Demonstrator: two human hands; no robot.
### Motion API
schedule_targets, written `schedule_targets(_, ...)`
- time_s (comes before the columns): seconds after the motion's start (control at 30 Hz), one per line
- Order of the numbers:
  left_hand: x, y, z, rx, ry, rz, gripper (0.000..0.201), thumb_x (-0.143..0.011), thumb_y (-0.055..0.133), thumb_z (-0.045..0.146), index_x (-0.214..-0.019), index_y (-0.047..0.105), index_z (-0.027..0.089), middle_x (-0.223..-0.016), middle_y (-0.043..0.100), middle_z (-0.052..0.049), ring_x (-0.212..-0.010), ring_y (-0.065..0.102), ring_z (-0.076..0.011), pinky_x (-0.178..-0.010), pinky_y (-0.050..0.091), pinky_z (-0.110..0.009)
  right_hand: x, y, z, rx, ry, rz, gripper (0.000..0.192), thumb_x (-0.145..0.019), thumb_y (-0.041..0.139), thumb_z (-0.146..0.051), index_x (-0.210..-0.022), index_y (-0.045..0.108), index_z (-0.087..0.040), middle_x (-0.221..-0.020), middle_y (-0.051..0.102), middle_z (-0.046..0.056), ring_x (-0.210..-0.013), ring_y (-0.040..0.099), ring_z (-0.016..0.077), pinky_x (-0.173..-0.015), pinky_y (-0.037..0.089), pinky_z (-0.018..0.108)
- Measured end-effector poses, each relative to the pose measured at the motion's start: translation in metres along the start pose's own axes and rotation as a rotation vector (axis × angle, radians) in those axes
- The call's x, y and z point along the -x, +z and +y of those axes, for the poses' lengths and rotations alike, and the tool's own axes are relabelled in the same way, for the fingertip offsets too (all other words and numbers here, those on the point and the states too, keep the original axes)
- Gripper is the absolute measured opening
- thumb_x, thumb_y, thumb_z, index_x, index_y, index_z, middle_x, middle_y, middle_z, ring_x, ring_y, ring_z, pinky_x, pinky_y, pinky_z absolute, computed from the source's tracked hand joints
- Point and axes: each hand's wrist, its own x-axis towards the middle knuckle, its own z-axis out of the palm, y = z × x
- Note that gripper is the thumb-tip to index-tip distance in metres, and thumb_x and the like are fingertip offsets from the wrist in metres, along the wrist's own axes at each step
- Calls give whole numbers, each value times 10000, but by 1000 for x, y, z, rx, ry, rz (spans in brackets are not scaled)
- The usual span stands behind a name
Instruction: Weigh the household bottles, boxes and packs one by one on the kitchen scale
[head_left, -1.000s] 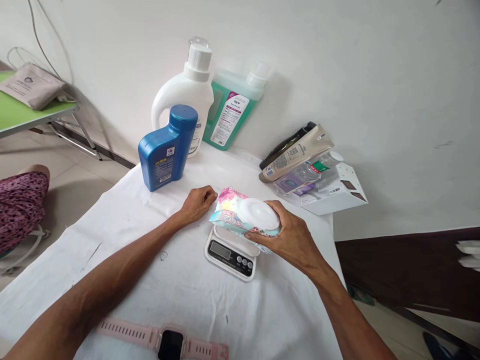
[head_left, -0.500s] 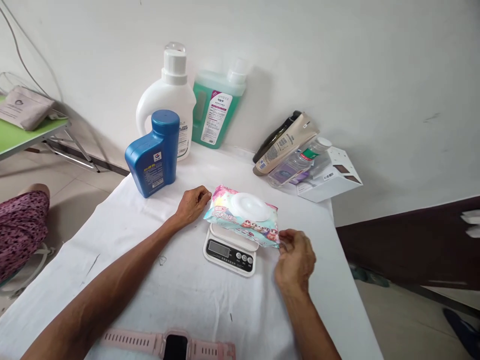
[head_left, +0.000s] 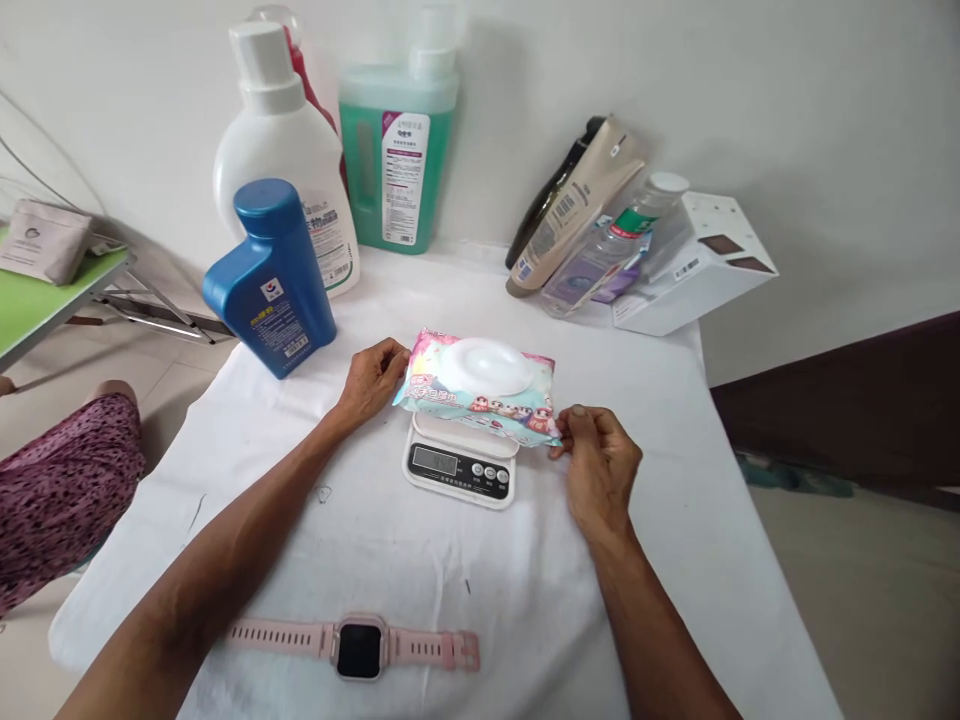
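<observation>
A watch (head_left: 360, 648) with a pink strap is laid nearest, flat on the white tablecloth (head_left: 375, 560); screen dark. Past it, a small white scale (head_left: 459, 466); the wipes pack (head_left: 480, 392) is apparently seated on its platform, lid (head_left: 491, 367) up, both ends overhanging.

Left hand (head_left: 373, 378): fingers curled, tips held at the pack's left end; pinch or mere touch can't be told. Right hand (head_left: 602, 468): partly closed, fingertips held at the near right corner; whether the corner is gripped can't be told.

Handling (judged): fairly light to moderate, soft and floppy-ended, film a bit slippery, not fragile. Best held across the body, near and far long sides, mid-length. End seams give weak hold; lid could be popped if pulled.

Writing: digits are shown faintly on the scale display (head_left: 435, 461), not legible. Chinese lettering and a row of cartoon figures are printed on the pack's front; last characters look like 湿巾 (wet wipes). Farther back, a red-blue logo, yellow characters and a barcode are carried by the blue bottle (head_left: 274, 285). Labels on the white jug (head_left: 285, 150) and green bottle (head_left: 397, 170) are too small to be read.
</observation>
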Motion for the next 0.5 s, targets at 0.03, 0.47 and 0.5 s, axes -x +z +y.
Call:
schedule_targets(0.03,0,0,1,-9,-6,1,262,-884,511,360,-701,536,174,-653,530,15,-624,423,-109,-567,325,-237,0,0,-1,8,-2,-6,353,-912,675,-534,-788,637,-205,-731,638,-7,-541,533,112,-535,463,263)
schedule_targets(0.47,-1,0,3,-13,10,6,260,-878,518,340,-680,519,171,-626,497,32,-604,400,-97,-567,325,-233,3,1,-6,115,-63,-49,354,-914,656,-520,-764,622,-201,-650,593,-22,-533,499,118,-531,421,259)
schedule_targets(0.5,-1,0,2,-13,14,6,261,-878,518,339,-678,517,172,-624,496,33,-602,399,-98,-567,325,-234,3,1,-5,122,-68,-50,351,-916,656,-514,-763,623,-200,-644,590,-24,-529,497,116,-530,414,258)
